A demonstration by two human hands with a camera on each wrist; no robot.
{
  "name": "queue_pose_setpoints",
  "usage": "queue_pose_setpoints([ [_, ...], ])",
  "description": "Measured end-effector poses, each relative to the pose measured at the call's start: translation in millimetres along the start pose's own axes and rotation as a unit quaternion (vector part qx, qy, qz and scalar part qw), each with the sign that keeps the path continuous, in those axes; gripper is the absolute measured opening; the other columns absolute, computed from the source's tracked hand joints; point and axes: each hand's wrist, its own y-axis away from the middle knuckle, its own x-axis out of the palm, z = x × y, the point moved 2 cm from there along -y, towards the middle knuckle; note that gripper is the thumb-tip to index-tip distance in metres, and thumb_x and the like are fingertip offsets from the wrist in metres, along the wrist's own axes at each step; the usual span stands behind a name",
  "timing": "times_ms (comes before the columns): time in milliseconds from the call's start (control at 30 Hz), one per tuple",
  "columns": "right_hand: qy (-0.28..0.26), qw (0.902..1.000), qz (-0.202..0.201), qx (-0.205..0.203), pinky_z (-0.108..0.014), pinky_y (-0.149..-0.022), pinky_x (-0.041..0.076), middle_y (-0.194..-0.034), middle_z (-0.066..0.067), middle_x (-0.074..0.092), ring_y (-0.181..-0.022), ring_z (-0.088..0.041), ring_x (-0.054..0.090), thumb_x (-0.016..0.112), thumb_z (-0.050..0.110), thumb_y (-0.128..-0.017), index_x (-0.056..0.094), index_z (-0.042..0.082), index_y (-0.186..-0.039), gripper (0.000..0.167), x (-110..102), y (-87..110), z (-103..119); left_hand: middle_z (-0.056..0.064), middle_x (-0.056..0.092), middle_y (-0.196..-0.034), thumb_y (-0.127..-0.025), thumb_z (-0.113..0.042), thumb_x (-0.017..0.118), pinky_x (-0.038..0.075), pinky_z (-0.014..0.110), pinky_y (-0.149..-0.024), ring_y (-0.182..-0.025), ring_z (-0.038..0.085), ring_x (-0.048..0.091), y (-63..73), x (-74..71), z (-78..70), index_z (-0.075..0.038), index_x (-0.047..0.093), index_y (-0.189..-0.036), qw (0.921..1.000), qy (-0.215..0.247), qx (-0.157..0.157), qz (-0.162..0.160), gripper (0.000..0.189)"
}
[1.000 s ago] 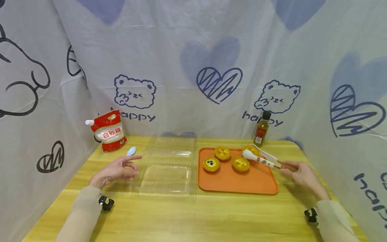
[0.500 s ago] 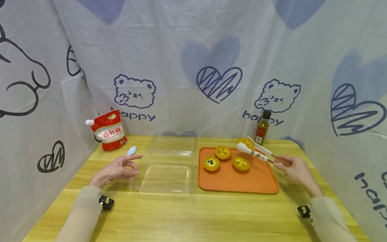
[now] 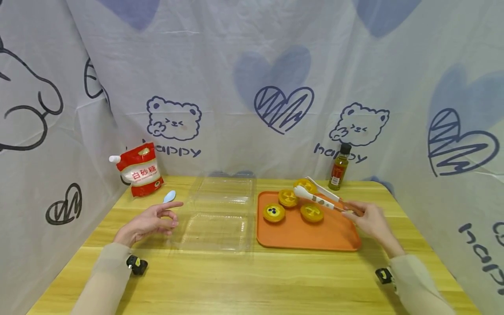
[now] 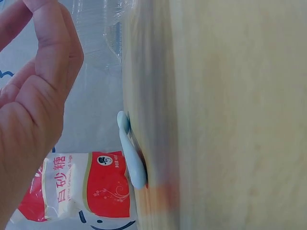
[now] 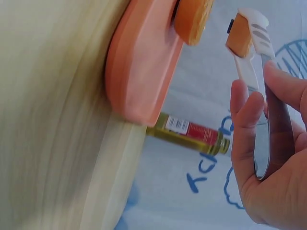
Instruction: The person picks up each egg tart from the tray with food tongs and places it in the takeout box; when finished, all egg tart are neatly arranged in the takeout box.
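Note:
My right hand grips a pair of tongs with white patterned tips and brown handles. Between the tips is an egg tart, held up above the tray in the right wrist view. Below lies an orange tray bearing three more tarts: one with dark berries, one behind it and one to the right. My left hand hovers with its index finger extended and the others loosely bent, holding nothing. It is nearest to an opened clear plastic box and a light blue spoon.
A red and white bag of white sugar with a white spout stands at the back left. At the back right, behind the tray, stands a dark-capped oil bottle. Printed cloth closes off the wooden table's back and sides.
My right hand has moved left, carrying the tart in the tongs from the tray's back right corner toward its back middle. My left hand keeps its pose.

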Motion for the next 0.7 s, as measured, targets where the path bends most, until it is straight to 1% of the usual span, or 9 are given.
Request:
queue_pose_setpoints([
  [33, 0.0, 1.0, 0.0, -0.001, -0.038, -0.082, 0.049, -0.126, -0.019, 0.065, -0.111, -0.034, 0.06, 0.066, 0.037, -0.093, 0.063, 0.007, -0.131, 0.049, 1.0, 0.1, 1.9, 0.009, 0.055, -0.104, -0.09, -0.002, 0.066, 0.06, 0.032, -0.072, -0.081, 0.017, 0.063, -0.3, 0.1, 0.0, -0.001, 0.017, -0.155, 1.0, 0.002, 0.0, 0.0, 0.081],
  [167, 0.002, 1.0, 0.001, -0.004, -0.035, -0.078, 0.043, -0.127, -0.018, 0.065, -0.102, -0.031, 0.057, 0.066, 0.041, -0.092, 0.063, 0.009, -0.131, 0.05, 5.5, -0.8, 8.7, 0.01, 0.056, -0.104, -0.09, -0.003, 0.066, 0.06, 0.032, -0.073, -0.082, 0.017, 0.064, -1.2, 0.4, 0.6, -0.001, 0.017, -0.155, 1.0, 0.006, 0.0, 0.002, 0.081],
  [233, -0.002, 1.0, 0.004, -0.007, -0.039, -0.081, 0.048, -0.124, -0.016, 0.067, -0.105, -0.032, 0.06, 0.066, 0.041, -0.092, 0.064, 0.01, -0.131, 0.049, 8.6, -1.3, 11.9, 0.008, 0.056, -0.104, -0.09, -0.003, 0.066, 0.06, 0.033, -0.073, -0.083, 0.017, 0.064, -1.2, 0.3, 1.1, -0.001, 0.017, -0.155, 1.0, 0.005, 0.0, 0.003, 0.081],
  [400, -0.028, 0.9994, 0.014, -0.012, -0.046, -0.091, 0.052, -0.115, -0.01, 0.072, -0.111, -0.033, 0.064, 0.068, 0.032, -0.092, 0.065, 0.01, -0.129, 0.043, 18.8, -1.7, 22.8, 0.005, 0.057, -0.102, -0.091, -0.003, 0.065, 0.06, 0.034, -0.075, -0.083, 0.018, 0.065, -0.8, -1.4, 2.4, -0.002, 0.017, -0.155, 1.0, 0.006, 0.003, 0.005, 0.081],
  [533, -0.046, 0.9985, 0.019, -0.022, -0.045, -0.089, 0.054, -0.113, -0.01, 0.073, -0.105, -0.03, 0.066, 0.071, 0.025, -0.091, 0.067, 0.005, -0.125, 0.04, 28.8, -2.8, 32.0, 0.005, 0.058, -0.101, -0.091, -0.002, 0.065, 0.061, 0.036, -0.075, -0.083, 0.018, 0.065, 0.8, -2.1, 2.3, -0.002, 0.016, -0.155, 1.0, 0.005, 0.002, 0.004, 0.081],
  [700, -0.063, 0.9973, 0.021, -0.03, -0.048, -0.093, 0.054, -0.115, -0.013, 0.072, -0.107, -0.032, 0.066, 0.072, 0.022, -0.09, 0.067, 0.004, -0.125, 0.04, 38.9, -4.0, 37.8, 0.006, 0.06, -0.101, -0.09, -0.003, 0.067, 0.061, 0.037, -0.076, -0.084, 0.02, 0.066, -0.6, -0.3, 1.4, -0.003, 0.019, -0.155, 1.0, -0.003, -0.002, 0.0, 0.08],
])
